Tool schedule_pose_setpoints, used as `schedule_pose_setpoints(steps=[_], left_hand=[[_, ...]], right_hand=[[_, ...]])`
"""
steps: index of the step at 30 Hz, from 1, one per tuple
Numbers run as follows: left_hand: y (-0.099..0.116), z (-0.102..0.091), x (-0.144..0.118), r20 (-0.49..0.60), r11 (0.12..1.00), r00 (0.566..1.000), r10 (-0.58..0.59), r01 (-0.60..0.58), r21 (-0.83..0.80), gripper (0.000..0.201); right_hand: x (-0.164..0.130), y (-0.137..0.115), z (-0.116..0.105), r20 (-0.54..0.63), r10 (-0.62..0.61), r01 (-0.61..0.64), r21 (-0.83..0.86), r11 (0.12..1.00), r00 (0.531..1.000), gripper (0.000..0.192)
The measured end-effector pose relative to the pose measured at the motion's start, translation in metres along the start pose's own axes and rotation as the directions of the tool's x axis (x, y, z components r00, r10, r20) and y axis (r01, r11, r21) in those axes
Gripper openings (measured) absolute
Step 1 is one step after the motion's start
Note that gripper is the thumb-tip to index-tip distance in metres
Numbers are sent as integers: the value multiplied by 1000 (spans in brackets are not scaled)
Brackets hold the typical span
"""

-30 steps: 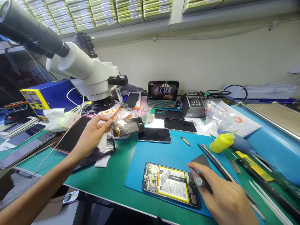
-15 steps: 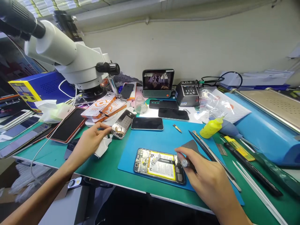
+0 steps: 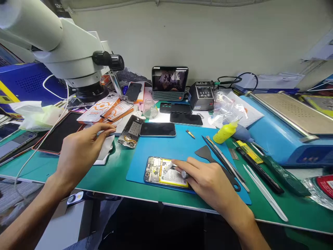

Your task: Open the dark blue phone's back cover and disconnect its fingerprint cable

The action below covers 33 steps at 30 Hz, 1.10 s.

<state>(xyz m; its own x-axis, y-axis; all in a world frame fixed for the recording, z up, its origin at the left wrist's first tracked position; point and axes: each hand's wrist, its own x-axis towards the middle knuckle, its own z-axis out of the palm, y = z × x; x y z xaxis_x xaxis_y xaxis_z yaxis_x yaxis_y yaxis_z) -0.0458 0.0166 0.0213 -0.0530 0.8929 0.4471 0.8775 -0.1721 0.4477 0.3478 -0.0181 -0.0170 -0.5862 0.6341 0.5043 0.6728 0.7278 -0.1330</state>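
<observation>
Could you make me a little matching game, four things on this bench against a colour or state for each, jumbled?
1. opened phone
2. squeeze bottle
3. microscope
4. right hand

A. yellow
B. gripping a tool
C. battery exposed
D. mostly white

Right pairs: 1-C, 2-A, 3-D, 4-B

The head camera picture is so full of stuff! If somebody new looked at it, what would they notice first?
Probably the big white microscope looming at the upper left. Next, perhaps, the opened phone near the front of the blue mat, its insides showing, with the right hand over one end, holding a tool. The bright yellow bottle by the mat's far right corner stands out too.
</observation>
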Motion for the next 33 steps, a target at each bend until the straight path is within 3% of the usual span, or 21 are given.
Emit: schedule_pose_setpoints(steps=[3,5,9,12,16,21,24,26,30,33], left_hand=[[0,6,3,104,995,990,94,-89,-52,57],[1,15,6,206,981,962,182,-164,-102,53],[14,43,29,423,943,843,332,-297,-148,31],[29,62,62,538,923,754,377,-356,-146,30],[44,81,96,627,893,651,427,-411,-182,37],[45,99,100,679,871,577,453,-449,-199,38],[43,104,100,671,864,570,473,-451,-225,38],[42,104,103,644,863,591,486,-440,-247,38],[38,97,117,551,896,709,441,-377,-232,41],[37,91,131,480,928,794,373,-330,-174,43]], right_hand=[[8,2,3,97,-3,6,-28,1000,995,40],[12,5,6,175,-21,29,-48,998,984,40],[19,8,9,347,-52,87,-85,993,937,29],[29,8,4,449,-24,82,-111,990,893,22],[44,10,-3,529,8,79,-141,987,848,21],[43,6,5,584,-18,143,-169,975,812,23],[38,3,8,574,6,130,-195,972,819,26],[43,8,5,539,53,82,-224,971,841,28],[82,40,-4,401,217,-83,-326,942,890,38],[129,68,2,344,303,-163,-380,910,889,44]])
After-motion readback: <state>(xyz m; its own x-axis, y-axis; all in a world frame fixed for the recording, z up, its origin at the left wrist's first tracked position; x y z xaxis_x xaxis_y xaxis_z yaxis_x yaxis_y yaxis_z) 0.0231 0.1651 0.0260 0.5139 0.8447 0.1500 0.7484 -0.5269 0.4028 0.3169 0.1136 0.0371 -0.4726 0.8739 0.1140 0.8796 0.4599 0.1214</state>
